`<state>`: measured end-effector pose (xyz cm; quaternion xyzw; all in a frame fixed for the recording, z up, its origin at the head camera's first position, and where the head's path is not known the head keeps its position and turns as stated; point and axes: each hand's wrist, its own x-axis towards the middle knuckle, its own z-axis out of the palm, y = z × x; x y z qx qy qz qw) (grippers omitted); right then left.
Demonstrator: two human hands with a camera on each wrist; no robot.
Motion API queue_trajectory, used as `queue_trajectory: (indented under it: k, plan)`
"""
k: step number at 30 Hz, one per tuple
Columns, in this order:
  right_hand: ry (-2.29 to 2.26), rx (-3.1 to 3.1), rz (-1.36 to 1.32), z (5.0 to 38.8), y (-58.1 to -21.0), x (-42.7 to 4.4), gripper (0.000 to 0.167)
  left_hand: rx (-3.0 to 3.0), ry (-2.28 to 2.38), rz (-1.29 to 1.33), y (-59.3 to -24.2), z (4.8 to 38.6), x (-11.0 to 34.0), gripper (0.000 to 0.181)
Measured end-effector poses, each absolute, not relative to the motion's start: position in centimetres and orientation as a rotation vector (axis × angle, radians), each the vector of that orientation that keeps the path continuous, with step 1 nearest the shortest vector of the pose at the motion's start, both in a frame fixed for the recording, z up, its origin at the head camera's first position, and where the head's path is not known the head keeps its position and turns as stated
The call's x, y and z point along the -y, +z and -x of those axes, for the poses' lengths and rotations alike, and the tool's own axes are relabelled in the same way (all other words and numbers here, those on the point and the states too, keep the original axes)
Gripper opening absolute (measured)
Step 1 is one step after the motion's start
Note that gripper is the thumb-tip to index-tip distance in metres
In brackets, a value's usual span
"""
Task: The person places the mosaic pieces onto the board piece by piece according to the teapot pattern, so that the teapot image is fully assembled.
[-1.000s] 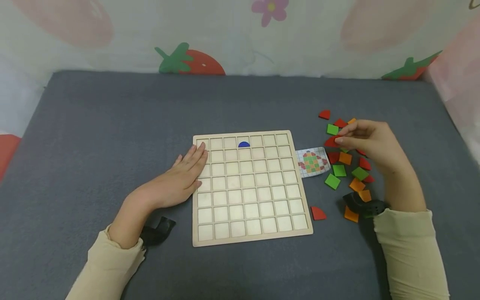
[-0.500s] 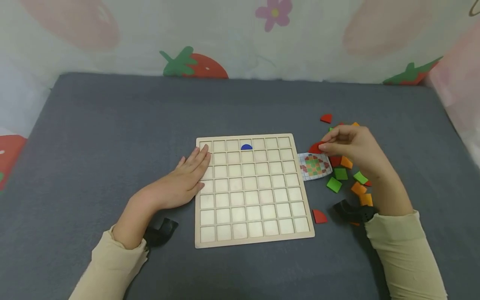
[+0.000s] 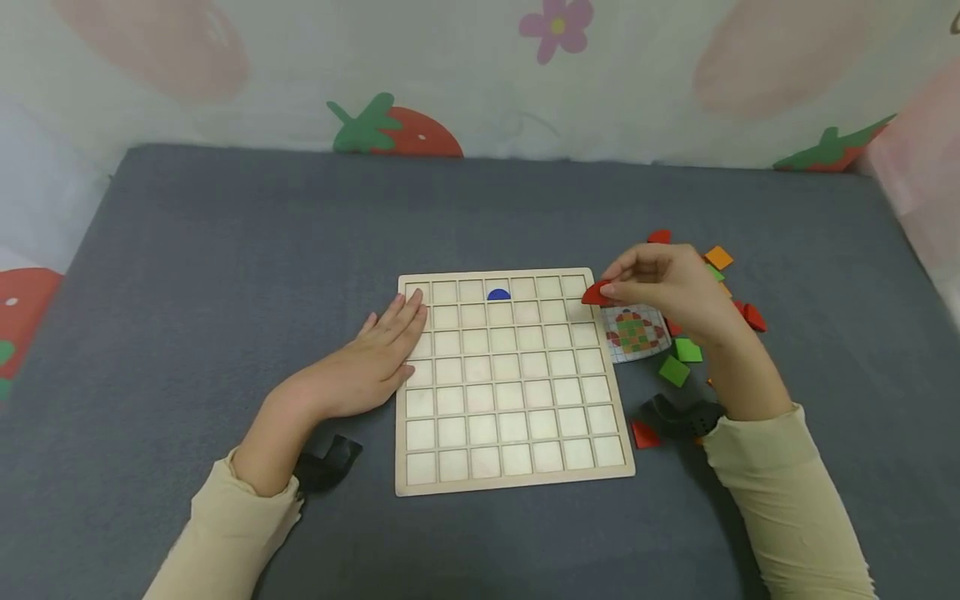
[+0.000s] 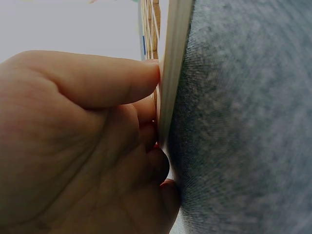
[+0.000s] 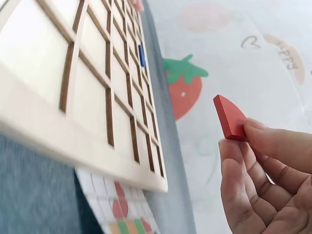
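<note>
A wooden grid board (image 3: 517, 487) lies flat on the grey cloth, with a blue half-round piece (image 3: 498, 294) in a cell of its far row. My left hand (image 3: 367, 367) rests on the board's left edge with its fingers stretched out; in the left wrist view the thumb touches the rim. Between thumb and fingers my right hand (image 3: 678, 292) pinches a red quarter-round piece (image 5: 230, 119), held above the far right corner of the board. A printed pattern card (image 3: 636, 333) sticks out beside the board's right edge, just under that hand.
Right of the card lie loose pieces, among them a green square (image 3: 674, 371), an orange square (image 3: 718, 257) and a red piece (image 3: 646, 434). The right forearm covers some of them. A patterned curtain (image 3: 630, 83) hangs behind the table.
My right hand has lifted the red quarter-round piece from the loose pile and carried it left, past the card, to the board's far right corner. The left hand stays on the board.
</note>
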<state>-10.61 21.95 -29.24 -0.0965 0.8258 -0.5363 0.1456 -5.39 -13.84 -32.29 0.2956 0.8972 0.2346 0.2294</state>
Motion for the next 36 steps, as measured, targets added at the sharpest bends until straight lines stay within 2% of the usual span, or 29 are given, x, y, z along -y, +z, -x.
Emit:
queue_trajectory:
  k: [14,36]
  plan:
    - [-1.559,-2.270,0.402,11.4,-29.8,-18.6,0.017,-2.477,0.641,-0.808,-32.2,5.2,13.9,0.060]
    - [-1.518,-2.183,0.380,12.2,-30.1,-13.4,0.011,-2.473,0.654,-0.804,-32.4,5.3,14.0,0.061]
